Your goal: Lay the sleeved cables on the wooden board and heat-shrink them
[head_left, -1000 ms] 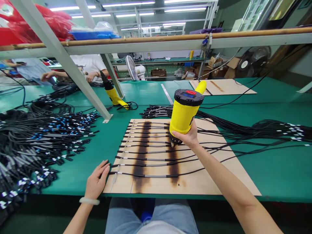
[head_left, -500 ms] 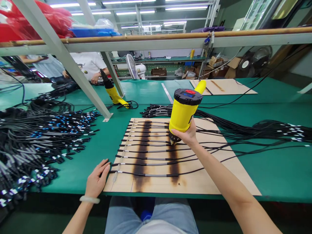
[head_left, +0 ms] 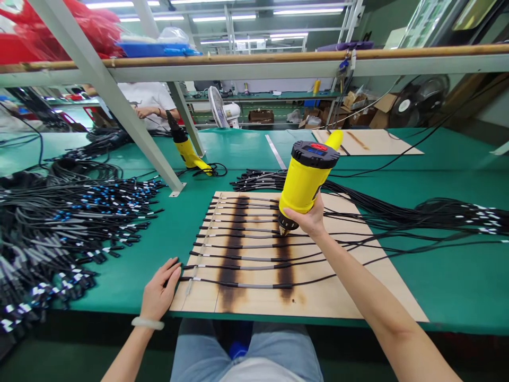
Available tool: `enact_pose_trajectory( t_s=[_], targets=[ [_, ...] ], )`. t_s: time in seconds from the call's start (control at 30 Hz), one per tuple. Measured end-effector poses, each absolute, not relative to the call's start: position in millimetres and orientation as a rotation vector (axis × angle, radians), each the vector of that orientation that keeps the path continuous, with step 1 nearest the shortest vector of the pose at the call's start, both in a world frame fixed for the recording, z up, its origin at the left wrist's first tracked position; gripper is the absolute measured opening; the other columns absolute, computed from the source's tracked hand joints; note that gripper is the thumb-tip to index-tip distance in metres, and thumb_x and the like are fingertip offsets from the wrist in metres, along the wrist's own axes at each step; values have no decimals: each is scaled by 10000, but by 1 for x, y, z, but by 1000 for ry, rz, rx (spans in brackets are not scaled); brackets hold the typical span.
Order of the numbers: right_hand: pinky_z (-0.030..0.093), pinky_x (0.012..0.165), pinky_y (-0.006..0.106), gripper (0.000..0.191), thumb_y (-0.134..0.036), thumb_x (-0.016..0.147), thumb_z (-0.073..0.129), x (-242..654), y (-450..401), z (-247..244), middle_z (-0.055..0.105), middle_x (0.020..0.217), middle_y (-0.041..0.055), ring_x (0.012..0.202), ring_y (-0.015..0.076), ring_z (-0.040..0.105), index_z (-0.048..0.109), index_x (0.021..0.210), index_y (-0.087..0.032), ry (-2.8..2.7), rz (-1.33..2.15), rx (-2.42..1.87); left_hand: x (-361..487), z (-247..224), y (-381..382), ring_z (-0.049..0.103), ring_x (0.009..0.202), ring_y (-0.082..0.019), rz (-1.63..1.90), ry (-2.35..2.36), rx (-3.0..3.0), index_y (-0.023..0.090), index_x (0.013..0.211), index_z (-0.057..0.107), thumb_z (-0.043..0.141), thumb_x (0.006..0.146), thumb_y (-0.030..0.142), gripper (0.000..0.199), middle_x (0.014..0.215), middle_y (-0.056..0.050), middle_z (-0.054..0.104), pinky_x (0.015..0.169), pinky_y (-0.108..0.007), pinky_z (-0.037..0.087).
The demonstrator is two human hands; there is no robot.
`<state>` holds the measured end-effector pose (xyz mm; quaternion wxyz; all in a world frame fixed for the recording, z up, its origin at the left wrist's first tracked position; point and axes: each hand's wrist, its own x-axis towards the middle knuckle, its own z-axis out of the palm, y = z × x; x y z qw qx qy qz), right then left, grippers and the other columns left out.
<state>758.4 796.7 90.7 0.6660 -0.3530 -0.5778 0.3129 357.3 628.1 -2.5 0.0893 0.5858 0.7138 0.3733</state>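
Observation:
My right hand [head_left: 312, 216] is wrapped round a yellow heat gun [head_left: 303, 183] with a black cap, its nozzle pointing down close above the cables. Several thin black cables [head_left: 254, 259] with grey middle sections lie side by side across a wooden board [head_left: 330, 297]. Two dark scorched bands run down the board beneath them, and the nozzle is over the right band. At the board's left edge rests my left hand [head_left: 161, 286], empty, fingers loosely spread by the cable ends.
A big pile of cables [head_left: 67, 212] covers the left side of the green table [head_left: 143, 286]. A second yellow heat gun [head_left: 189, 154] lies behind, near a metal post [head_left: 111, 106]. More cables [head_left: 429, 215] stretch right. Another person [head_left: 147, 103] works across the table.
The camera view has shifted slightly. The heat gun in my right hand leans a little more to the right. My left hand keeps its place. The person across has moved their hands.

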Motion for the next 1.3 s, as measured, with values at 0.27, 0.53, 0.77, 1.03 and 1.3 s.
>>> enact_pose_trajectory(
  t_s=[0.27,0.53,0.77,1.03,1.3],
  targets=[
    [557,794,417,737,-349,500,874,756,796,93,639,1018,43,883,243,653,467,1105,-243,-1317,693,-804,357,-4,628,579,1171,-305,1109,2121,1750,167,946,730,458,791,697,616,1180,-127,671,1048,-454,438],
    [571,796,441,689,-345,530,868,751,760,105,656,1017,56,881,262,669,487,1095,-245,-1305,805,-772,358,-2,628,593,1154,-299,1121,2120,1796,167,944,730,448,795,699,620,1164,-122,681,1035,-445,454],
    [592,756,454,684,-317,538,864,746,722,105,672,1010,43,853,258,680,479,1101,-264,-1381,924,-712,362,0,627,610,1131,-282,1121,2116,1816,179,930,726,451,810,666,572,1153,-108,688,1024,-430,464],
    [585,748,413,669,-303,515,872,750,726,102,660,1008,42,845,238,664,498,1068,-251,-1417,767,-782,363,-2,628,600,1143,-296,1146,2089,1802,162,934,724,465,813,635,553,1142,-128,690,1048,-463,436],
    [587,754,440,657,-309,529,865,751,723,104,663,1009,49,850,249,666,514,1080,-240,-1436,809,-745,360,4,627,613,1122,-293,1156,2085,1796,154,981,715,526,801,597,514,1146,-130,686,1024,-445,465]
  ],
)
